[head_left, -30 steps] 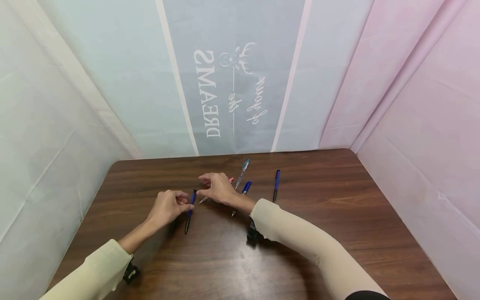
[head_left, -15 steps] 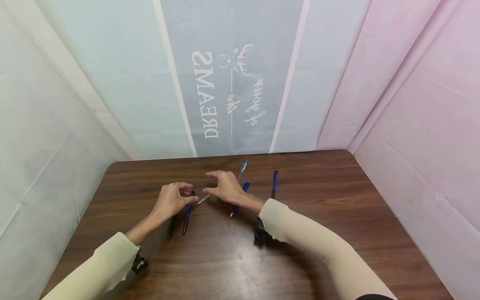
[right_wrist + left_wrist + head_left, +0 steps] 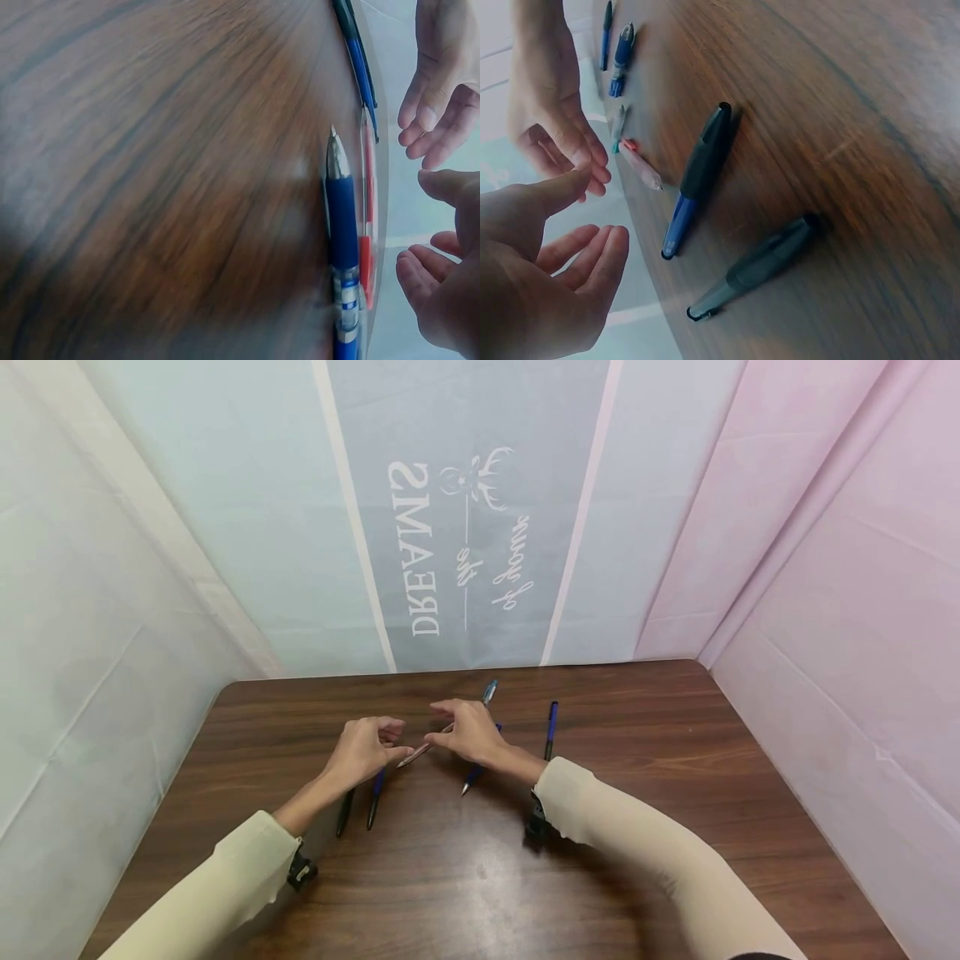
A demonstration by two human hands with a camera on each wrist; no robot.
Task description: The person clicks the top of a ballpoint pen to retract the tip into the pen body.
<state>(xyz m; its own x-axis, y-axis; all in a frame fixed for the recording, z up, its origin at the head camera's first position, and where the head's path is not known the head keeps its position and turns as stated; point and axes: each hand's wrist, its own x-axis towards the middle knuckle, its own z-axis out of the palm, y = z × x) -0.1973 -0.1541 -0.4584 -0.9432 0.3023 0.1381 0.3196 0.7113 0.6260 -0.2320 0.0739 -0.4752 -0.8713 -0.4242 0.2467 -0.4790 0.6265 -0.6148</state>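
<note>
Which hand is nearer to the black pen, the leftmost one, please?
The left hand: it is just past the far end of the black pen, while the right hand is farther right, beyond the blue-and-black pen.

A silver-tipped blue pen [image 3: 343,225] lies on the wood-grain table [image 3: 165,180]. Just beyond it lies a red-and-clear pen [image 3: 366,259]; past the blue pen's tip, a black-and-blue pen [image 3: 358,66]. On the blue pen's far side, apart from it, are my right hand [image 3: 456,277] and my left hand [image 3: 444,90], fingers loosely bent.
</note>
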